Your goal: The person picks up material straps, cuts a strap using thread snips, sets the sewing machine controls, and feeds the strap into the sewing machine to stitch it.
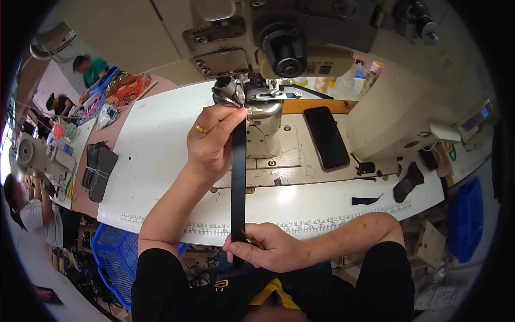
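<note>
A long black strap point(238, 177) runs from the sewing machine's presser area point(241, 95) straight down past the table's front edge. My left hand point(212, 139), with a gold ring on one finger, pinches the strap's upper end close to the machine's metal parts. Down by my body, my right hand point(271, 248) is closed around the lower part of the strap. A thin metal tool point(252, 240), perhaps thread snips, pokes out of the same hand; most of it is hidden by the fingers.
On the machine bed lies a dark phone point(326, 138). Dark scraps point(409, 182) are to the right. At the left sits a tied bundle of dark pieces point(99, 172), above a blue basket point(115, 257). Several people work farther left. The machine head point(284, 48) overhangs my hands.
</note>
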A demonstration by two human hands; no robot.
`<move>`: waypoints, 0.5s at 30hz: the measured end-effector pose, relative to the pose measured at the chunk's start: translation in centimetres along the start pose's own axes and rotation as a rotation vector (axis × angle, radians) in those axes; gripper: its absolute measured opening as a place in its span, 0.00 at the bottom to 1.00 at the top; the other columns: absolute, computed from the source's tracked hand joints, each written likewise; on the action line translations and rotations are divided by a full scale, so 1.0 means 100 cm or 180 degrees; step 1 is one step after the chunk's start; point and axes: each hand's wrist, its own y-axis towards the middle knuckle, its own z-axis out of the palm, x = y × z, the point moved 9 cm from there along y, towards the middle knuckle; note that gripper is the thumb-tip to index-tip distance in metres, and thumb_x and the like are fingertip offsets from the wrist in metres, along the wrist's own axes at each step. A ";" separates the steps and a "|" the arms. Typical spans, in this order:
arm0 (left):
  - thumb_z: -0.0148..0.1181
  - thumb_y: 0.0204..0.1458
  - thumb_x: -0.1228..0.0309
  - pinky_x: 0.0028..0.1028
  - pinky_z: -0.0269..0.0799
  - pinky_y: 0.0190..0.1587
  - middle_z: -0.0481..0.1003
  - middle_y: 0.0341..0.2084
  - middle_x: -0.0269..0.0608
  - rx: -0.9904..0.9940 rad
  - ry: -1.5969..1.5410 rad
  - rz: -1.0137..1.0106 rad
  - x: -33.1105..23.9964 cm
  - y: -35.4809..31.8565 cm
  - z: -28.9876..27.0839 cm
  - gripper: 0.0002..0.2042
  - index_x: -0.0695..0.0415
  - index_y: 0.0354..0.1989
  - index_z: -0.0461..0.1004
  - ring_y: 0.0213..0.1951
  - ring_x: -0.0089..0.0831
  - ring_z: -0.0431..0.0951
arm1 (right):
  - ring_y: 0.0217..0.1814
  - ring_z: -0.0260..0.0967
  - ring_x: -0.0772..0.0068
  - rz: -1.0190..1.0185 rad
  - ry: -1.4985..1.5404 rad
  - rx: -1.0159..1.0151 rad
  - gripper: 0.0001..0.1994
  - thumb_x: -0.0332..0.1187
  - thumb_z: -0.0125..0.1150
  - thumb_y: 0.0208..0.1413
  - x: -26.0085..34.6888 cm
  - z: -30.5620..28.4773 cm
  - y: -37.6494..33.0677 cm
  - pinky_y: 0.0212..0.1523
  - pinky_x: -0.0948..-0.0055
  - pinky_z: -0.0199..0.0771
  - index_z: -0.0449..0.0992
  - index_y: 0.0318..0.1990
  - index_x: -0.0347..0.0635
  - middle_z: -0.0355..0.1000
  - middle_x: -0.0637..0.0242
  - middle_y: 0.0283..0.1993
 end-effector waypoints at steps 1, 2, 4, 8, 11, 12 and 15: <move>0.61 0.39 0.85 0.22 0.73 0.34 0.72 0.33 0.46 0.0080 0.0026 -0.0033 0.000 -0.001 0.002 0.15 0.64 0.39 0.74 0.32 0.32 0.75 | 0.21 0.59 0.88 0.0024 0.0054 0.0010 0.12 0.36 0.44 0.62 -0.001 0.001 0.000 0.22 0.87 0.61 0.68 0.43 0.38 0.70 0.71 0.32; 0.61 0.39 0.86 0.22 0.73 0.35 0.72 0.33 0.46 0.0092 0.0039 -0.0065 0.000 0.000 0.002 0.15 0.64 0.39 0.74 0.33 0.31 0.75 | 0.22 0.59 0.88 0.0043 0.0109 0.0020 0.11 0.36 0.45 0.62 -0.001 0.001 0.001 0.22 0.87 0.61 0.68 0.42 0.38 0.69 0.71 0.32; 0.61 0.39 0.86 0.22 0.73 0.35 0.72 0.33 0.46 0.0083 0.0051 -0.0072 0.000 -0.002 0.002 0.15 0.64 0.39 0.74 0.33 0.31 0.75 | 0.24 0.58 0.86 0.0108 0.0222 -0.0152 0.10 0.36 0.47 0.61 0.003 -0.002 0.001 0.24 0.83 0.61 0.68 0.36 0.37 0.67 0.72 0.27; 0.62 0.38 0.85 0.23 0.72 0.33 0.72 0.32 0.44 0.0036 0.0139 -0.0013 -0.001 0.001 0.003 0.16 0.63 0.39 0.74 0.33 0.32 0.75 | 0.25 0.58 0.85 0.0093 0.0366 -0.0351 0.11 0.35 0.48 0.60 0.001 -0.005 0.002 0.26 0.81 0.61 0.68 0.30 0.36 0.64 0.73 0.22; 0.63 0.39 0.84 0.22 0.72 0.32 0.72 0.32 0.43 0.0027 0.0223 0.0071 -0.006 0.004 0.003 0.15 0.63 0.39 0.74 0.32 0.31 0.75 | 0.34 0.63 0.85 -0.0037 0.0151 -0.0031 0.11 0.34 0.45 0.62 0.000 -0.004 0.001 0.35 0.83 0.65 0.68 0.42 0.36 0.69 0.71 0.32; 0.63 0.39 0.84 0.22 0.72 0.32 0.72 0.32 0.43 0.0012 0.0274 0.0064 -0.006 0.004 0.003 0.15 0.63 0.39 0.74 0.32 0.31 0.75 | 0.34 0.63 0.84 0.0062 0.0124 0.0013 0.11 0.34 0.45 0.61 -0.003 -0.003 0.002 0.36 0.82 0.65 0.68 0.41 0.35 0.68 0.71 0.32; 0.63 0.39 0.85 0.22 0.72 0.32 0.73 0.32 0.44 0.0023 0.0305 0.0053 -0.006 0.004 0.004 0.15 0.64 0.39 0.74 0.32 0.31 0.75 | 0.35 0.63 0.84 0.0123 0.0128 0.0040 0.11 0.34 0.45 0.61 -0.008 -0.003 0.004 0.37 0.81 0.65 0.67 0.41 0.34 0.67 0.71 0.31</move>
